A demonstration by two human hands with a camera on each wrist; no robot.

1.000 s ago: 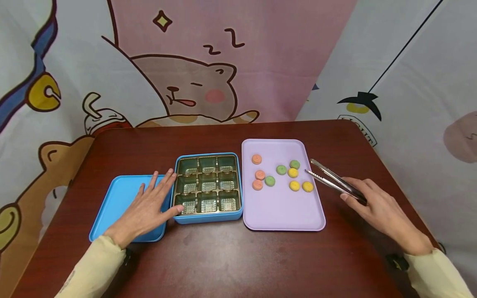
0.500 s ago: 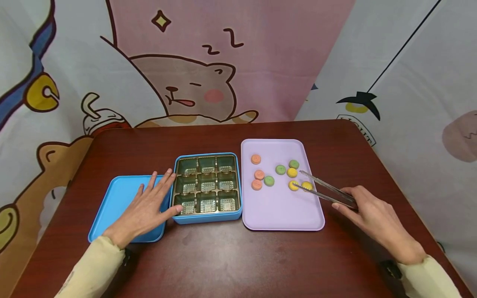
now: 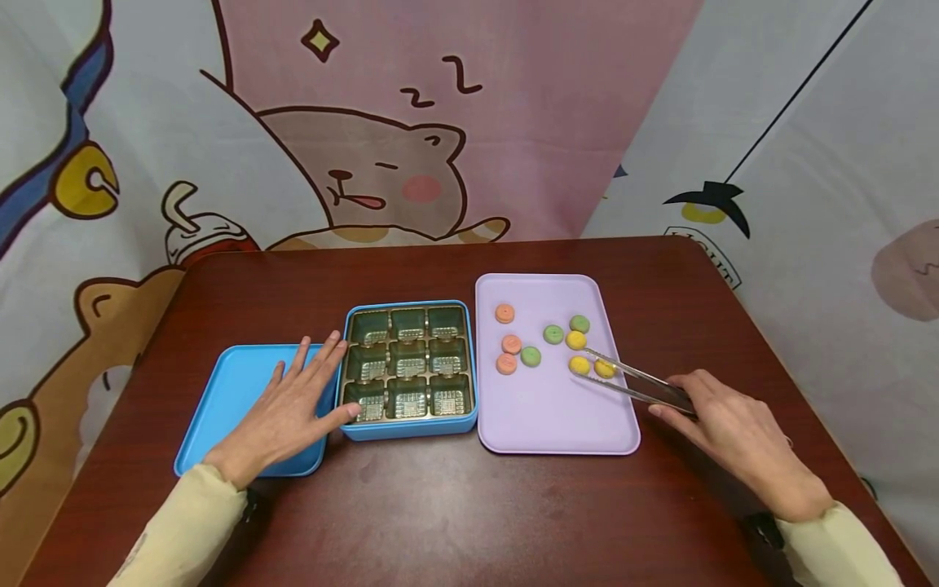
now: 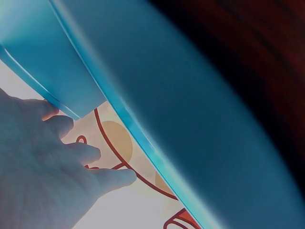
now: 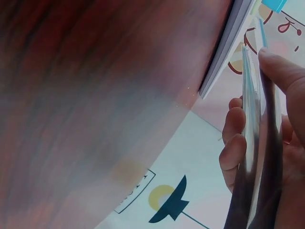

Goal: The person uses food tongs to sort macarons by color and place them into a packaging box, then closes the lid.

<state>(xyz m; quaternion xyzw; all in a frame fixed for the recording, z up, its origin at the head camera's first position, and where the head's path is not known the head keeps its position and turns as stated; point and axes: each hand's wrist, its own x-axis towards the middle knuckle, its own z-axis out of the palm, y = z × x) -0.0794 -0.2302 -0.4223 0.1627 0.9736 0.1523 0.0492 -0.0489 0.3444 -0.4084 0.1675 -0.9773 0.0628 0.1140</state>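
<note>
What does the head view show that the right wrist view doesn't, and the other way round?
Only the head view shows the sweets and the tong tips either side of a yellow sweet, the nine-cell box, its lid and the left hand lying flat across lid and box edge. Only the right wrist view shows, from below, the fingers curled round the handles. Both show the right hand, the tongs, the lilac tray and the table.

Lid (image 3: 235, 391) left of box (image 3: 407, 428), tray (image 3: 557, 416) right, sweets (image 3: 531, 356) on tray
</note>
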